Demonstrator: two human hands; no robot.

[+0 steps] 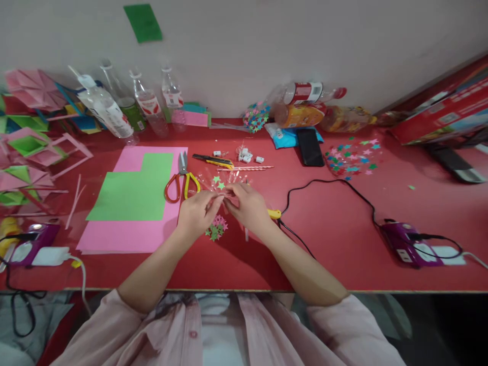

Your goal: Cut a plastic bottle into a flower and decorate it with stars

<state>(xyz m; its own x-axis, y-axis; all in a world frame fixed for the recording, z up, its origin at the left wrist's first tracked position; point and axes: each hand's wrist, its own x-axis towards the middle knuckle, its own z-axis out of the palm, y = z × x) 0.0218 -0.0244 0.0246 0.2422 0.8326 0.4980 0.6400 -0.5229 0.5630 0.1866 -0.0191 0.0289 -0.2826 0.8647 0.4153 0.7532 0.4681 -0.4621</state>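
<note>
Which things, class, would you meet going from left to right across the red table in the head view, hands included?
Purple device → green paper → left hand → right hand → black phone → group of coloured stars → second purple device.

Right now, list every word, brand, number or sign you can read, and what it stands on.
Nothing reads clearly.
Red-labelled upright bottle: print too blurred.
Red-labelled lying bottle: print too small.
Orange-labelled bottle: print too blurred.
Blue packet: white marks, unreadable.
Red box: pale marks, too blurred.
</note>
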